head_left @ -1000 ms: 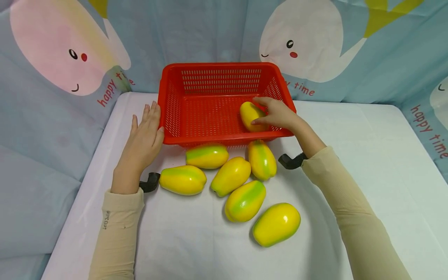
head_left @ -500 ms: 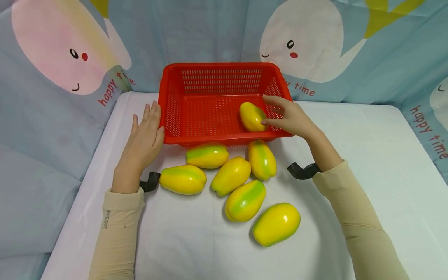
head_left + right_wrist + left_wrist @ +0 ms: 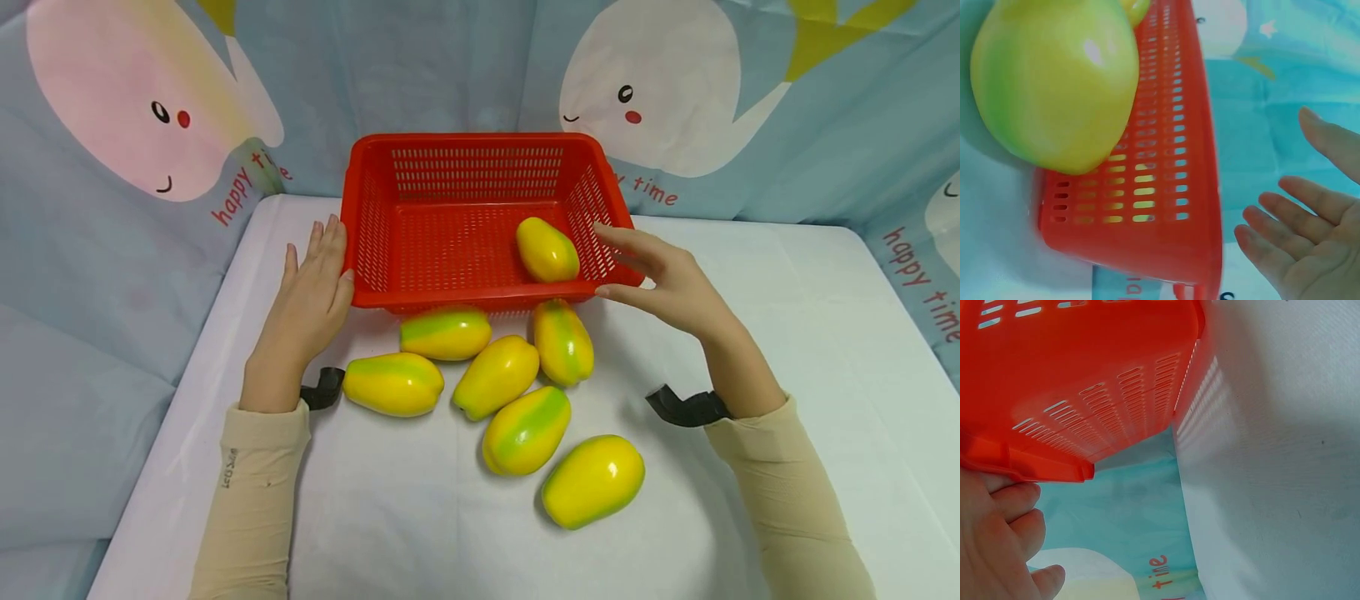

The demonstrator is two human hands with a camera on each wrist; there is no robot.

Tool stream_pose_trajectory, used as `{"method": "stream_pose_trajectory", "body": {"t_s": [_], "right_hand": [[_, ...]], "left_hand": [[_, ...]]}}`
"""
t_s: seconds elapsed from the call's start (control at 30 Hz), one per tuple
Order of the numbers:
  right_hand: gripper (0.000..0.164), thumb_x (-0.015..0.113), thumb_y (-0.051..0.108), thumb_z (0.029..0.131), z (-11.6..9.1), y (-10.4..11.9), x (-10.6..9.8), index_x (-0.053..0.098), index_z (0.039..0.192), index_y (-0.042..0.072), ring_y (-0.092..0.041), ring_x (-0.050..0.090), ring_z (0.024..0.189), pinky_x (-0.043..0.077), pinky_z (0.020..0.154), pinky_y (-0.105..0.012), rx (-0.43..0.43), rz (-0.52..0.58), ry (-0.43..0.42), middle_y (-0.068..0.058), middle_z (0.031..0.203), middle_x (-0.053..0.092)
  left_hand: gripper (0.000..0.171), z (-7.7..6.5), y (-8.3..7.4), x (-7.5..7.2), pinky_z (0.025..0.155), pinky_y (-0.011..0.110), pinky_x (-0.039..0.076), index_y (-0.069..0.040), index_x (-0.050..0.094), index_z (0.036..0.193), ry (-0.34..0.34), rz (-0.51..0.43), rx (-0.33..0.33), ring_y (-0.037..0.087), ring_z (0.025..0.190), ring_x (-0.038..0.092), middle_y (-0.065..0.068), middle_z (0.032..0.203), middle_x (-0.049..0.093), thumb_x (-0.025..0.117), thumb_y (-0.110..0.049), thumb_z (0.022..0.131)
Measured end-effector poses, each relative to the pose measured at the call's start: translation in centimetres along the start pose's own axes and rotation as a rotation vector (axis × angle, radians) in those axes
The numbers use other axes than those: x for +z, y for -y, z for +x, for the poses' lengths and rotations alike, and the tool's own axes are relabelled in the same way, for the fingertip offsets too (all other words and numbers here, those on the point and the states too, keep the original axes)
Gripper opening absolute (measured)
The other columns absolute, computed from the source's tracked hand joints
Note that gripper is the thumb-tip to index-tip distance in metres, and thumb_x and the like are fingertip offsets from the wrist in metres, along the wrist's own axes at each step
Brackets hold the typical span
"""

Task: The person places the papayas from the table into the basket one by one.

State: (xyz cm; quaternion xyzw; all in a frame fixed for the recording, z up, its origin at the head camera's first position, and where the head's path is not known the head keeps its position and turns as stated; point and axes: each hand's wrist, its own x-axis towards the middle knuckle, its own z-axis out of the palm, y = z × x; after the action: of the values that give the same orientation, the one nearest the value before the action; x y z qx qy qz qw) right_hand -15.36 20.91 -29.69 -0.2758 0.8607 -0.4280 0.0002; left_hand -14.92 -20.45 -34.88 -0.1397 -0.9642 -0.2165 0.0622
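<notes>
A red slotted plastic basket (image 3: 480, 293) stands at the back of the white table, with one yellow-green papaya (image 3: 548, 250) lying in its right front corner. My left hand (image 3: 309, 300) rests flat along the basket's left rim, fingers straight; the left wrist view has its fingers (image 3: 1025, 531) right at the rim. Over the basket's right rim my right hand (image 3: 667, 279) hangs with fingers spread, holding nothing. Several more papayas lie in front of the basket, among them a papaya (image 3: 562, 343) by its front wall and a papaya (image 3: 594, 482) nearest to me.
Black curved mounts (image 3: 686, 407) stick out from both wrists. Behind the basket hangs a blue curtain (image 3: 450, 67) printed with whales, also along the left side. White tablecloth (image 3: 795, 333) extends to the right of the basket.
My right hand has let go of the papaya in the basket and drawn back to the right, over the rim. My left hand stays on the left rim.
</notes>
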Motion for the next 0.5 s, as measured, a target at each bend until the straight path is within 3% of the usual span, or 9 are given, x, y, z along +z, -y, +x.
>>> {"method": "stream_pose_trajectory", "body": {"t_s": [0.13, 0.33, 0.5], "right_hand": [[0.062, 0.072, -0.007, 0.076, -1.3, 0.6, -0.1, 0.051, 0.134, 0.001, -0.009, 0.049, 0.121, 0.040, 0.098, -0.022, -0.062, 0.003, 0.009, -0.013, 0.134, 0.052], [0.068, 0.074, -0.014, 0.070, -2.9, 1.6, 0.1, 0.053, 0.133, 0.003, -0.014, 0.053, 0.117, 0.039, 0.100, -0.022, -0.139, 0.033, 0.049, -0.004, 0.131, 0.055], [0.073, 0.077, -0.015, 0.065, -4.0, 2.2, 0.2, 0.053, 0.132, 0.001, -0.016, 0.051, 0.120, 0.039, 0.101, -0.023, -0.201, 0.032, 0.082, -0.005, 0.133, 0.054]], "left_hand": [[0.059, 0.0, 0.0, 0.0, 0.112, 0.049, -0.007, -0.003, 0.007, 0.151, 0.004, -0.001, -0.002, 0.023, 0.144, -0.002, 0.009, 0.158, 0.005, 0.028, -0.025, 0.100], [0.059, 0.0, -0.1, -0.1, 0.112, 0.049, -0.008, -0.003, 0.007, 0.151, 0.009, 0.000, -0.007, 0.023, 0.144, -0.002, 0.009, 0.157, 0.004, 0.028, -0.025, 0.100], [0.059, 0.0, -0.1, 0.0, 0.112, 0.048, -0.008, -0.004, 0.006, 0.151, 0.013, 0.004, -0.013, 0.022, 0.144, -0.003, 0.008, 0.158, 0.003, 0.028, -0.026, 0.100]]}}
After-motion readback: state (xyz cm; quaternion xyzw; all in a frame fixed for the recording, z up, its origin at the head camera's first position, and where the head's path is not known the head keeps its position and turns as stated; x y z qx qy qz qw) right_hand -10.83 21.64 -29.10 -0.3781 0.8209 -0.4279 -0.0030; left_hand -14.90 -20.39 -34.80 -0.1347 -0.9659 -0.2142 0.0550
